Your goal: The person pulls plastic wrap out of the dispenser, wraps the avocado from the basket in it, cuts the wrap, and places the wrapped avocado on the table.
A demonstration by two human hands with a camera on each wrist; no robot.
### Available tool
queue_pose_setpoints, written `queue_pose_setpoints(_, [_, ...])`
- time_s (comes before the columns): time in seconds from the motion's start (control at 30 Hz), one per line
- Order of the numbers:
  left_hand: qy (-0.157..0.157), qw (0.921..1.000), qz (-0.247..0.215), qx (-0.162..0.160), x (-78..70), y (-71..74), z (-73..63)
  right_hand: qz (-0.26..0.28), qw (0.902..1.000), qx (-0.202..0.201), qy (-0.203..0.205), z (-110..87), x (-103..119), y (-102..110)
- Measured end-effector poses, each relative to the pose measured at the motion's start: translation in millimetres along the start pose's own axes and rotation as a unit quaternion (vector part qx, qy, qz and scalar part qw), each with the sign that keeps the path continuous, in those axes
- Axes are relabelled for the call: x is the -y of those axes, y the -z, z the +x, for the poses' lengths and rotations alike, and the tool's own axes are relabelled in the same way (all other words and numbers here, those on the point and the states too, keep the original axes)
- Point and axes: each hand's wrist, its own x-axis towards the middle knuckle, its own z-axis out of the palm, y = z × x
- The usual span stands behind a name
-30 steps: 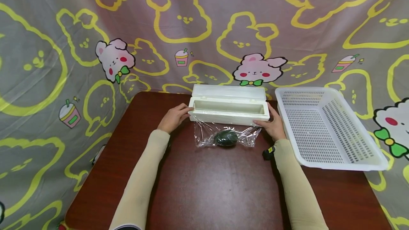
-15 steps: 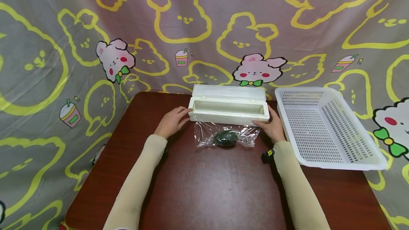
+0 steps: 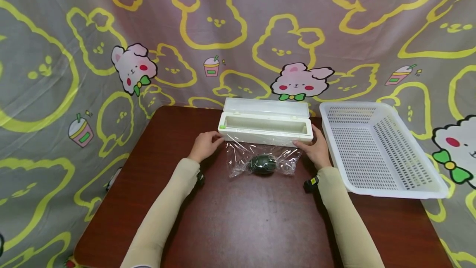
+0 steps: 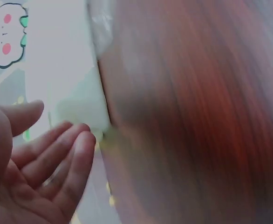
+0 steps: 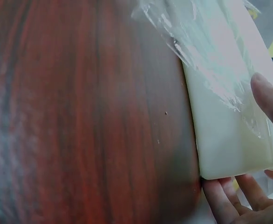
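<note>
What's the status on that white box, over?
Right hand gripping right end of white box; left hand near left end, contact unclear. Lid up; clear film runs to dark green object. White basket close beside right hand.

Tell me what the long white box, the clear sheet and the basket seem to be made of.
Long white box: probably hard plastic, satin; smooth faces, slightly rounded corners.
Clear sheet: thin plastic film, glossy; wrinkled, glinting, see-through.
Basket: likely moulded plastic, fairly smooth; whitish, with regular small slots.
</note>
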Motion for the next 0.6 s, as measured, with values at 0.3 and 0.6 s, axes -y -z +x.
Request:
queue_pose_setpoints(0.3, [0.068,0.9892,-0.129,-0.003,-11.9,-13.7,6.7,-0.009,0.9996,-0.025,0.002,-4.9,3.7,-2.1])
queue_pose_setpoints(0.6, [0.036,0.9785,-0.203,-0.005,-18.5,-18.8,9.8,-0.062,0.9933,-0.098,0.008,-15.4,8.0,-5.9])
